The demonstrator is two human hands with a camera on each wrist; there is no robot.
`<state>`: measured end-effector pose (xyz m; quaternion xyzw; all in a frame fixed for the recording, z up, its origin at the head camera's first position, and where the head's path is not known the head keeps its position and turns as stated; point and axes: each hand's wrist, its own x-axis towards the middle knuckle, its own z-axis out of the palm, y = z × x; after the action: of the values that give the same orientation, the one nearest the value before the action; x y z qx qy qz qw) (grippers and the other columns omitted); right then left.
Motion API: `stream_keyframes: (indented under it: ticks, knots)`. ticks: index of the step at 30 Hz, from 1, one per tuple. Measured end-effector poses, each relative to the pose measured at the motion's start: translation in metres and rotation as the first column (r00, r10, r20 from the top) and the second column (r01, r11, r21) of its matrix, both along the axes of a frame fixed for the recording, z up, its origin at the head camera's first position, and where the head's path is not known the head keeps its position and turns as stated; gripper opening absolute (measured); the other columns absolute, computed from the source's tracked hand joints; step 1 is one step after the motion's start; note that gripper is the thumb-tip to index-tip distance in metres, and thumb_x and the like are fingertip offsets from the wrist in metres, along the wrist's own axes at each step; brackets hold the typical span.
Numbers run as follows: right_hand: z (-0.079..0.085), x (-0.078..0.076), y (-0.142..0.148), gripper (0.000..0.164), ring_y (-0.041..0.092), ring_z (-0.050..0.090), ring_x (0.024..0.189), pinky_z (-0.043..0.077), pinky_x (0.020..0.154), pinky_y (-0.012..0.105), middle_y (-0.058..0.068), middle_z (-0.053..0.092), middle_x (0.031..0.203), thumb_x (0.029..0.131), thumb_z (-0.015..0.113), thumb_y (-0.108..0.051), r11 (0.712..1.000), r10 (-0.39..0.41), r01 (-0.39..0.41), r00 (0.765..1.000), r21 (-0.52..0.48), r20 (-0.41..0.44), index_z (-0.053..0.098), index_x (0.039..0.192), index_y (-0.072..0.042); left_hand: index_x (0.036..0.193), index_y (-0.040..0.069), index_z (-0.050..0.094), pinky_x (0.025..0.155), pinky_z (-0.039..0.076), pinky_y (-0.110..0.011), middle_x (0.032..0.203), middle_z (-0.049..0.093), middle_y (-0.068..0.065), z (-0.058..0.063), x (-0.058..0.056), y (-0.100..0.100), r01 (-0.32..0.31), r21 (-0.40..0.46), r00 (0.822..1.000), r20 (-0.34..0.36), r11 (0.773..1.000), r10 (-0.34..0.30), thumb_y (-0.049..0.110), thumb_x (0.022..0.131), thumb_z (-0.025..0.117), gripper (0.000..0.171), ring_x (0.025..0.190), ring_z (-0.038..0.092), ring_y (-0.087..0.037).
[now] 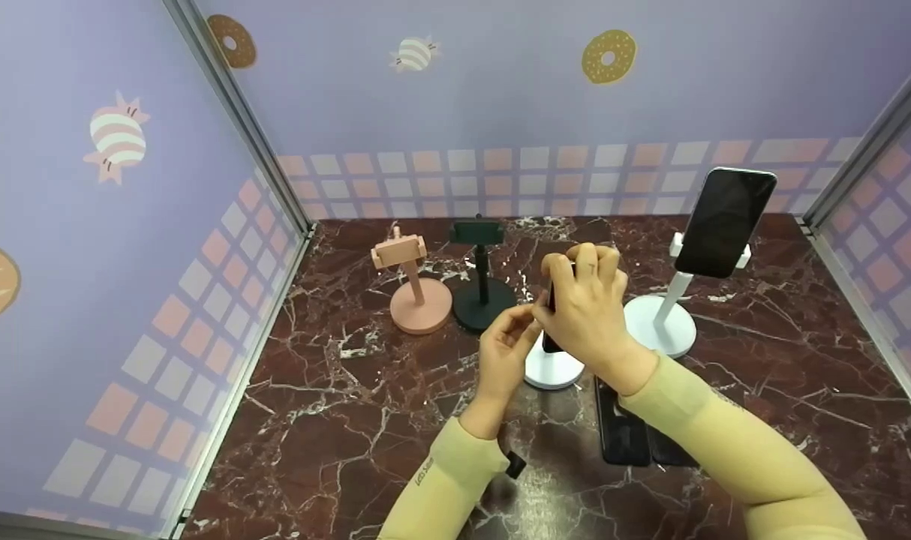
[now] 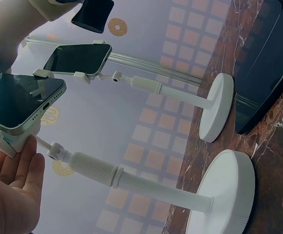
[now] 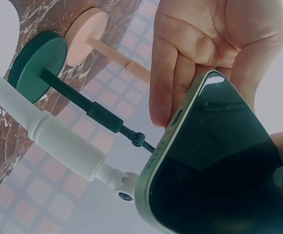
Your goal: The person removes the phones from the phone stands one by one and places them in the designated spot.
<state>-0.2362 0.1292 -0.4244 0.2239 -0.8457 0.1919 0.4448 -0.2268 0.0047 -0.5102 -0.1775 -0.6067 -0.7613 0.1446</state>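
Note:
In the head view my right hand (image 1: 592,309) grips a smartphone (image 2: 24,100) from above and behind. The phone lies against the clamp (image 2: 18,140) of a white phone stand (image 2: 146,183), its dark screen and charging port showing in both wrist views. My left hand (image 1: 503,358) pinches the clamp's lower side between thumb and fingers. The stand's round base (image 1: 553,372) rests on the table below both hands. Most of the clamp is hidden behind the hands in the head view.
Right of the hands, another white stand (image 1: 662,327) carries an upright phone (image 1: 726,223). A pink stand (image 1: 421,307) and a dark green stand (image 1: 483,306) stand to the left. Dark phones (image 1: 622,433) lie flat by my right forearm. Patterned walls enclose the marbled table (image 1: 335,457).

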Motion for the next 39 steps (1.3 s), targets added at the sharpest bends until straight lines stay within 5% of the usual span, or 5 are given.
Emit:
stream_keyframes:
  ticks: [20,32,39]
  knots:
    - [-0.0009,-0.0009,0.002,0.047,0.04,0.037,0.1,0.03,0.061,0.047,0.02,0.046,0.101,0.069,0.076,0.002,1.0,0.029,-0.03,0.999,-0.01,-0.042,0.05,0.106,-0.009,0.12,-0.016,0.063,0.097,0.056,-0.027,0.118,0.066,-0.035,-0.0002,0.0002,-0.0012,-0.003,-0.034,1.0,0.001,0.999,0.004,0.001,0.098,0.067,0.028,0.108,0.068,-0.006]
    - [-0.0005,-0.0006,-0.0002,0.05,0.042,0.037,0.1,0.031,0.06,0.047,0.02,0.047,0.102,0.067,0.079,-0.001,0.999,0.042,-0.042,0.998,-0.003,-0.045,0.05,0.107,-0.009,0.12,-0.017,0.061,0.096,0.056,-0.025,0.117,0.064,-0.037,-0.0019,-0.0006,-0.003,0.019,-0.03,1.0,-0.012,0.999,-0.019,0.028,0.095,0.071,0.052,0.107,0.067,-0.005]
    - [0.0002,-0.0006,-0.001,0.051,0.043,0.036,0.102,0.031,0.06,0.048,0.02,0.046,0.102,0.066,0.081,-0.002,0.998,0.065,-0.064,0.997,0.007,-0.043,0.05,0.106,-0.008,0.119,-0.018,0.062,0.093,0.057,-0.023,0.117,0.065,-0.039,-0.0024,-0.0028,-0.0058,0.03,-0.03,0.999,-0.015,0.999,-0.03,0.023,0.094,0.072,0.049,0.104,0.067,-0.003]
